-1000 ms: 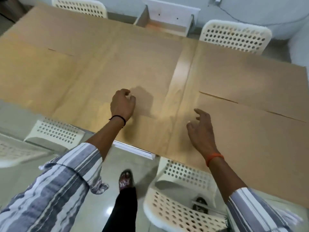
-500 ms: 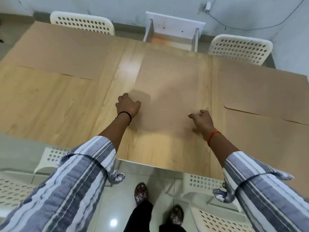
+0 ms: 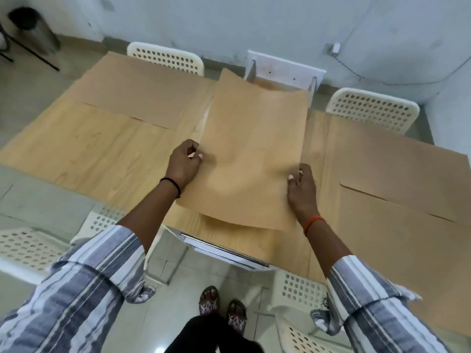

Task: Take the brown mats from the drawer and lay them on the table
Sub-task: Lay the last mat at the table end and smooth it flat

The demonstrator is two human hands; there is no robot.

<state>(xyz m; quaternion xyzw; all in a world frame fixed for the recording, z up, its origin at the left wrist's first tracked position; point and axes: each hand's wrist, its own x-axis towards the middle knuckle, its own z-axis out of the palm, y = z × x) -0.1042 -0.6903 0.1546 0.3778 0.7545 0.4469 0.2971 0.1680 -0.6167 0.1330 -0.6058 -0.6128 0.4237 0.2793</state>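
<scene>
Both hands grasp one brown mat (image 3: 251, 159): the left hand (image 3: 184, 163) pinches its left edge, the right hand (image 3: 302, 187) its right edge; the mat is lifted and sagging over the middle of the bench (image 3: 84, 151), its far end toward the open drawer (image 3: 283, 75) beyond the bench's far edge; other mats lie flat left (image 3: 137, 93) and right (image 3: 392, 159) of it. The step in hand looks like laying this mat; next it likely needs lowering flat, squared between its neighbours, then letting go.
</scene>
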